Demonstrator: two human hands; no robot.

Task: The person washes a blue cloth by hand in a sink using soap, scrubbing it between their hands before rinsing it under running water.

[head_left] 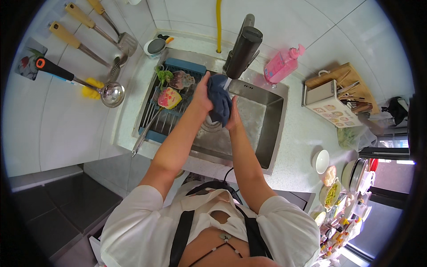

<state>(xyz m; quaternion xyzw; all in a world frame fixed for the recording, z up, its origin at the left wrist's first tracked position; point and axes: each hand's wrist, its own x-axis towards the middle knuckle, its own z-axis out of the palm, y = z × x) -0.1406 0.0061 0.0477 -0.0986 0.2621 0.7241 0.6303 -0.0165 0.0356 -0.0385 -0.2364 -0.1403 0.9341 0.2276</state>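
Observation:
A dark blue cloth (219,100) is held between my two hands over the steel sink (255,118). My left hand (203,95) grips its left side, and my right hand (234,116) grips its lower right side. Directly above the cloth stands the dark faucet (244,51), with a pale stream of water at its spout running onto the cloth. Beside my left forearm, a blue-framed drying rack (187,66) sits across the left part of the sink. On it lie a yellow-and-pink sponge (169,98), a brownish patterned piece (181,80) and some green leaves (164,75).
A pink pump bottle (281,65) stands behind the sink at the right. Ladles and spatulas, including a steel ladle (112,94), hang on the left wall. A utensil holder (331,100), white bowl (320,161) and several dishes line the right counter. A long metal handle (144,135) crosses the rack.

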